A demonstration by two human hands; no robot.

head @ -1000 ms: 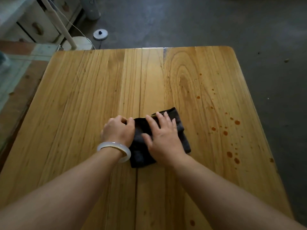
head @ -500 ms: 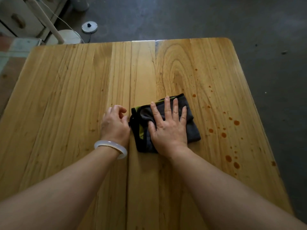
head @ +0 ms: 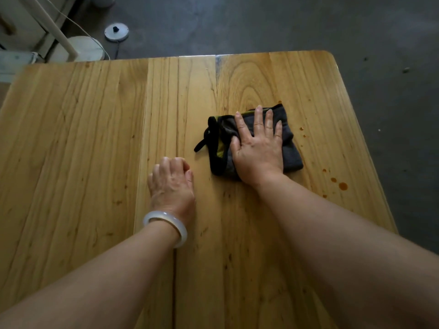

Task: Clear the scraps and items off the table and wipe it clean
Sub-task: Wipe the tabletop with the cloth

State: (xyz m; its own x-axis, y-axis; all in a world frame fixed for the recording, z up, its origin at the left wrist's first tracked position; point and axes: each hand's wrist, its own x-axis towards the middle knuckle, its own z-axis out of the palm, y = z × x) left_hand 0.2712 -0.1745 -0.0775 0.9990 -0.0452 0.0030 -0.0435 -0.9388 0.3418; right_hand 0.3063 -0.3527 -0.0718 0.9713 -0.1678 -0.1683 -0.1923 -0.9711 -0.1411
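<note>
A folded dark grey cloth [head: 291, 148] with a black and yellow-green edge lies on the wooden table [head: 83, 138], right of centre. My right hand [head: 257, 148] presses flat on it with straight, spread fingers. My left hand [head: 172, 184] rests on the bare wood to the cloth's left, fingers curled under, holding nothing and apart from the cloth. A pale bangle [head: 166, 225] sits on that wrist. Orange-brown sauce drops [head: 342, 185] dot the table to the right of the cloth.
The table's right edge and rounded far right corner [head: 329, 55] border a grey concrete floor. Beyond the far left edge stand a white stand with a round base [head: 80, 49], a small round disc [head: 116, 32] on the floor and white drawers.
My right hand has slid the cloth to the right and farther away, toward the drops. My left hand has let go of the cloth's left edge and stayed behind on the wood.
</note>
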